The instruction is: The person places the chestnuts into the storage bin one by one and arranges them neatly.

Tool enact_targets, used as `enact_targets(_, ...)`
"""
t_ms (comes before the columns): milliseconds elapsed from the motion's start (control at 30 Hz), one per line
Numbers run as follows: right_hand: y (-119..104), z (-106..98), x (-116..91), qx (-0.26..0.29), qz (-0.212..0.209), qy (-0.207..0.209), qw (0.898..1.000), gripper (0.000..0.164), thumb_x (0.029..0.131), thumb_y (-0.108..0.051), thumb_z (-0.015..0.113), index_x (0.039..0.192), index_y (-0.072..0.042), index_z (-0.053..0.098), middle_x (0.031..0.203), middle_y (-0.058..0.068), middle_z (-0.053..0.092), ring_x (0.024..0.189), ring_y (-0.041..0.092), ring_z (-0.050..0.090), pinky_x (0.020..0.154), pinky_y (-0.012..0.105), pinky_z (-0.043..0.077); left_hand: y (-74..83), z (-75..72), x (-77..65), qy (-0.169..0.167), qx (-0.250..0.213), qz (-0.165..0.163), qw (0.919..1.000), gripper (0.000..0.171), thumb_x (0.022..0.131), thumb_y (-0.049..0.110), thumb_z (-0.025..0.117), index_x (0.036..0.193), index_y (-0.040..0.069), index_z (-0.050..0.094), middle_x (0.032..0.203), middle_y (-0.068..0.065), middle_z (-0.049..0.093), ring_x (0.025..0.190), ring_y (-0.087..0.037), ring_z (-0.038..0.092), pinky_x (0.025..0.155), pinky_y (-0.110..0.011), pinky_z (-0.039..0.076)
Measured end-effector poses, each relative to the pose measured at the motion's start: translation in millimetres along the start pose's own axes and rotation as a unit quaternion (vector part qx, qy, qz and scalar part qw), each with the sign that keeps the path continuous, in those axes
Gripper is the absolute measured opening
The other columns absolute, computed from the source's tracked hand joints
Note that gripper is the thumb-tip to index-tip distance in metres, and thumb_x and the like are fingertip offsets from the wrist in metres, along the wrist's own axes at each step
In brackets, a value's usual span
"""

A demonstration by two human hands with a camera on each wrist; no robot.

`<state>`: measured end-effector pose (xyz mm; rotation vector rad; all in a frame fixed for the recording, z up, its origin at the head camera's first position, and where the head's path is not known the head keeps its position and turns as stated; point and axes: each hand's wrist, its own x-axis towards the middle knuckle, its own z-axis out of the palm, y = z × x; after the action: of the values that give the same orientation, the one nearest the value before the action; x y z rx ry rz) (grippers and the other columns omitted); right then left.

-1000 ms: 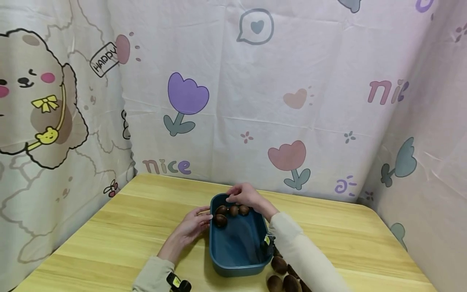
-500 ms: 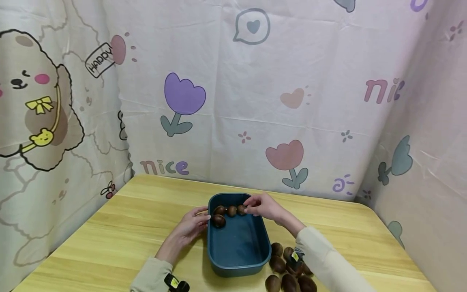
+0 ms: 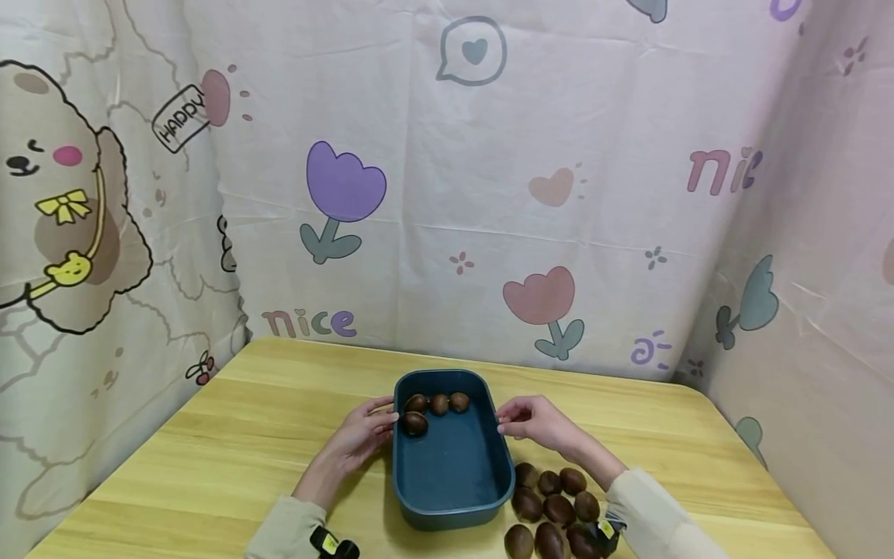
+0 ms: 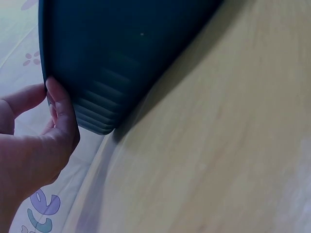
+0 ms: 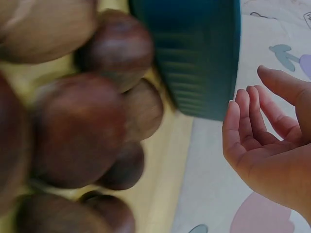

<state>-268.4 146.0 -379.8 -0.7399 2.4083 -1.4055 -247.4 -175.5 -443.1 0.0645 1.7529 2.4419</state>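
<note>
A dark blue rectangular plastic box stands on the table. Several brown chestnuts lie in its far part: three in a row, with the right-hand chestnut ending it, and another chestnut by the left wall. My left hand touches the box's left side, thumb and fingers against the rim and outer wall, as the left wrist view shows too. Just outside the right wall is my right hand. In the right wrist view its fingers are loosely bent, apart from the thumb, holding nothing.
To the right of the box's near end lies a group of several loose chestnuts, partly under the right wrist camera. The wood-grain table meets a printed cloth curtain at the back and sides.
My right hand has moved from the box's far end, past the right end of the chestnut row, to outside the right wall. My left hand stays at the box.
</note>
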Motion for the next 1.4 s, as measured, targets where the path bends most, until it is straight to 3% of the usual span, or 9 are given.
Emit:
enact_targets(433,30,1,-27,-0.013,0.013,0.000,1.000,0.020,0.088,-0.006,0.068,0.102,0.007,0.065,0.090,0.006,0.064,0.082,0.018,0.057,0.072,0.029,0.049,2.6,0.7,-2.9,-0.001,0.004,-0.001,1.0000,0.050,0.097,-0.001,0.051,0.139,-0.013,0.027,0.101,-0.008,0.060,0.085,-0.012,0.060,0.075,-0.024,0.049)
enact_targets(667,40,7,-37,-0.058,0.017,0.008,0.998,0.018,0.084,-0.009,0.072,0.098,0.003,0.067,0.089,0.005,0.066,0.082,0.019,0.060,0.072,0.029,0.049,1.9,0.7,-2.0,-0.003,0.001,-0.001,1.0000,0.049,0.097,-0.001,0.050,0.139,-0.013,0.027,0.100,-0.007,0.060,0.084,-0.011,0.059,0.074,-0.023,0.049)
enact_targets(900,46,10,-42,-0.067,0.019,0.005,0.998,0.026,0.080,-0.008,0.076,0.100,0.004,0.066,0.091,0.006,0.066,0.083,0.020,0.060,0.071,0.029,0.049,2.0,0.7,-2.1,-0.005,-0.004,-0.003,1.0000,0.049,0.097,-0.001,0.049,0.139,-0.013,0.026,0.099,-0.007,0.060,0.084,-0.011,0.059,0.074,-0.023,0.048)
enact_targets(1400,51,12,-40,-0.149,0.005,0.048,0.988,0.025,0.074,-0.016,0.082,0.092,-0.003,0.072,0.082,-0.001,0.067,0.075,0.015,0.060,0.066,0.028,0.049,2.4,2.3,-2.3,0.004,-0.008,-0.007,0.9999,0.050,0.097,0.000,0.050,0.139,-0.013,0.026,0.099,-0.007,0.059,0.083,-0.010,0.058,0.073,-0.022,0.048)
